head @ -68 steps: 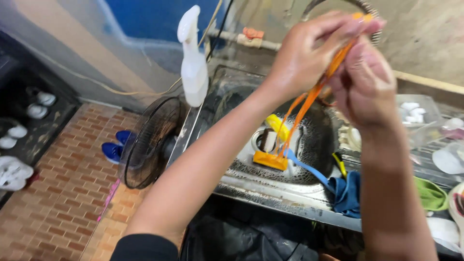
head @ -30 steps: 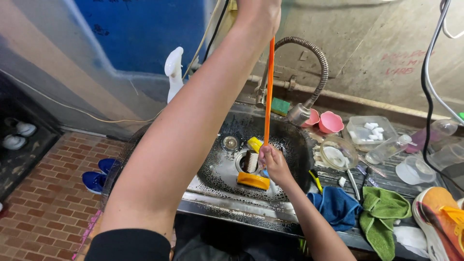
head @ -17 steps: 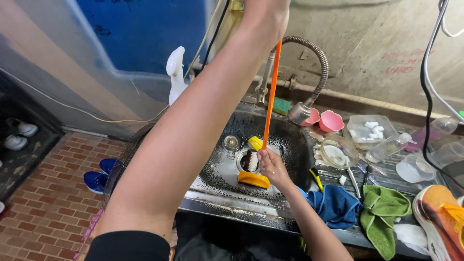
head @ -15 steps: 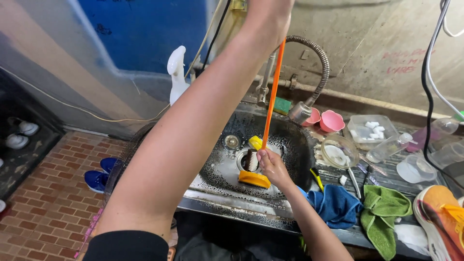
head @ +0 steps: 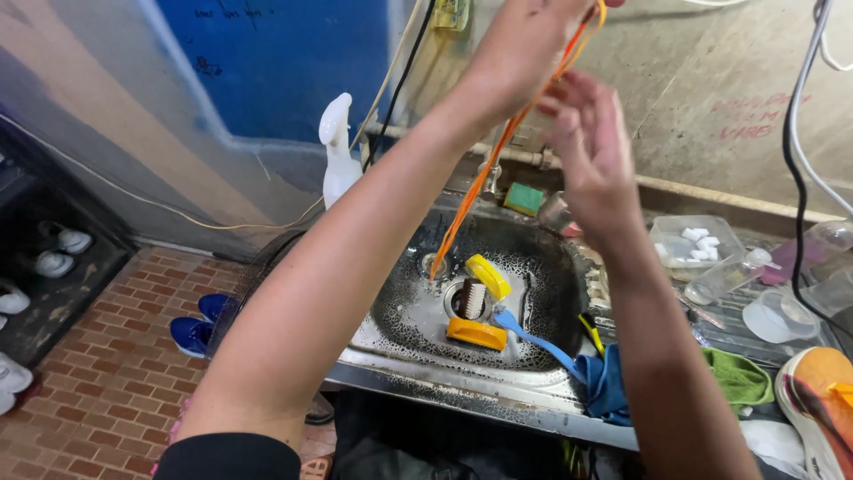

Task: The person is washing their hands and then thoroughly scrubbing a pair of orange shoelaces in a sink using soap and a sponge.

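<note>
Far left, the brick floor lies open beside the blue shoes. A white spray bottle stands at the sink's left rim. My left hand is raised high, pinching the top of the orange laces, which hang slanting down over the steel sink (their lower end near the drain). My right hand, fingers loosely spread, hovers just beside the laces. Further right, clutter crowds the counter: blue cloth, green cloth.

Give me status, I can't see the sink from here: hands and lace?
Left hand pinching orange lace high. Right hand open beside it. Lace end dangles over sink; brushes below, nothing snagging.
</note>
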